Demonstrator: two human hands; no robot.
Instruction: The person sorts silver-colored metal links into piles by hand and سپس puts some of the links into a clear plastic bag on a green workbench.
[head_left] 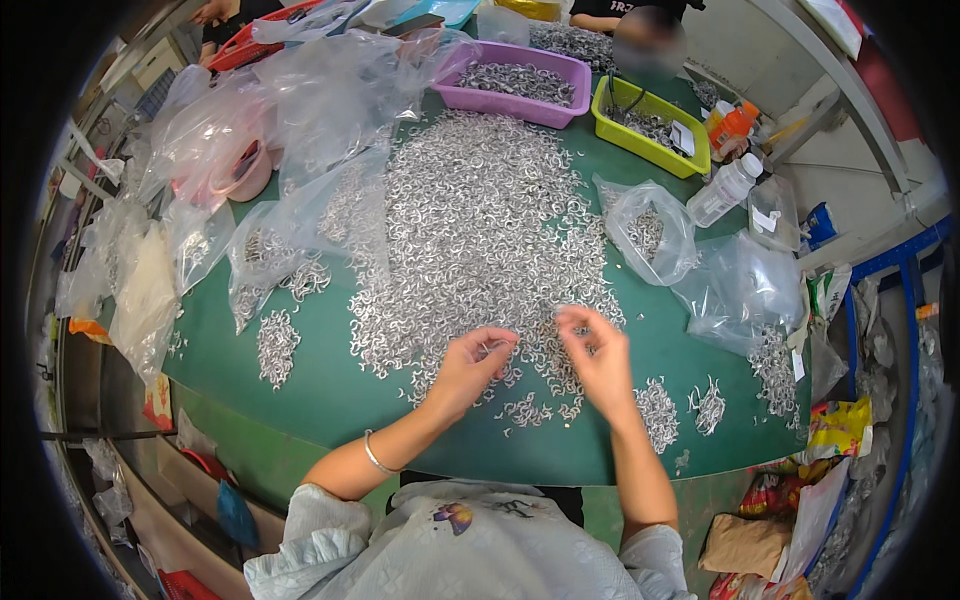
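Observation:
A large spread of small, curved, crescent-shaped silvery metal pieces (pixel 480 210) covers the middle of the green table (pixel 330 400). Over its near edge, my left hand (pixel 473 368) is closed in a pinch, thumb against fingertips. Whatever lies in that pinch is too small to name. To its right, my right hand (pixel 598 362) hovers over the same pieces, fingers curled toward the thumb and slightly blurred; what they hold, if anything, does not show. Between and just below the hands lies a small loose cluster of pieces (pixel 524 410).
Small separate piles (pixel 278 348) lie at the left, others (pixel 657 412) at the right. A purple basin (pixel 575 75) and a yellow-green basin (pixel 650 150) stand at the back. See-through plastic bags (pixel 330 95) crowd the left; a white bottle (pixel 725 190) leans at the right. Other people sit across the table.

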